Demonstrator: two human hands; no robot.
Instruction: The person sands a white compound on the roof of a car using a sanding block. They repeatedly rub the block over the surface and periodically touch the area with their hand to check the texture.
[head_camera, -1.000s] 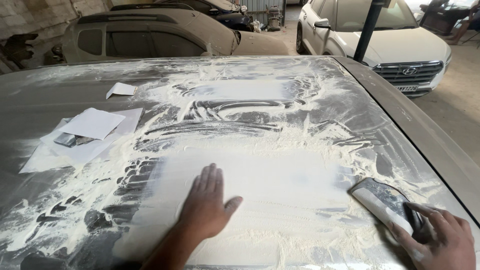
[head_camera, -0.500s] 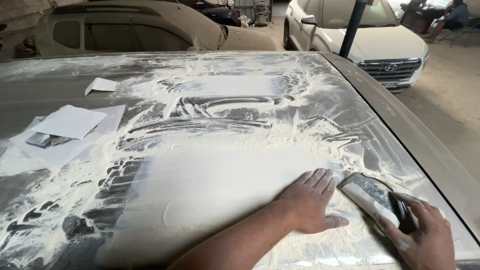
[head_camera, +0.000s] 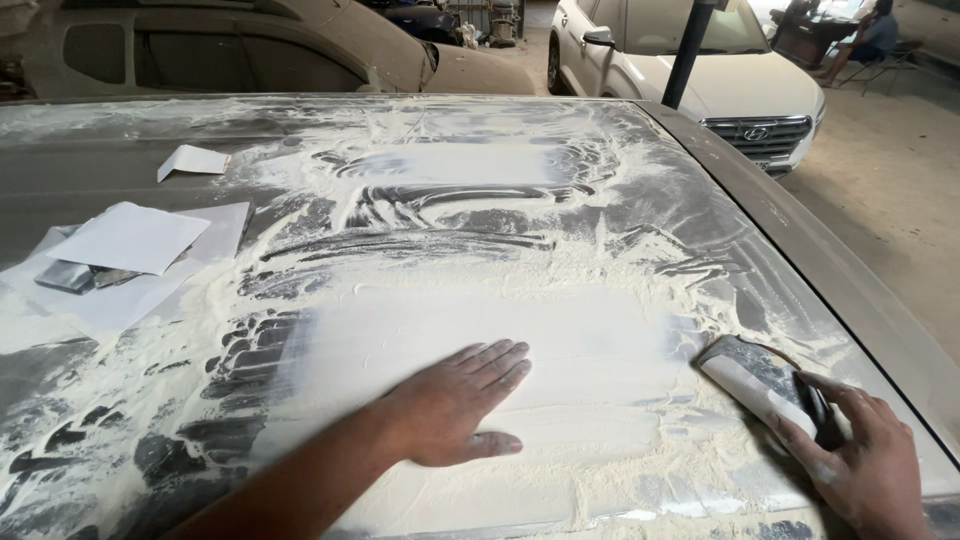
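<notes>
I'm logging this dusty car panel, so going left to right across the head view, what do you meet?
Stack of white paper sheets → left hand flat on the sanded pale patch → sanding block → right hand holding that block.

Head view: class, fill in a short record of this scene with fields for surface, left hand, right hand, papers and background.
surface: dusty car panel coated with pale sanding powder
left hand: left hand flat, palm down on the smooth sanded patch
right hand: right hand grips a sanding block resting on the panel
papers: white sheets lying at the left
background: white car and beige car parked behind
</notes>
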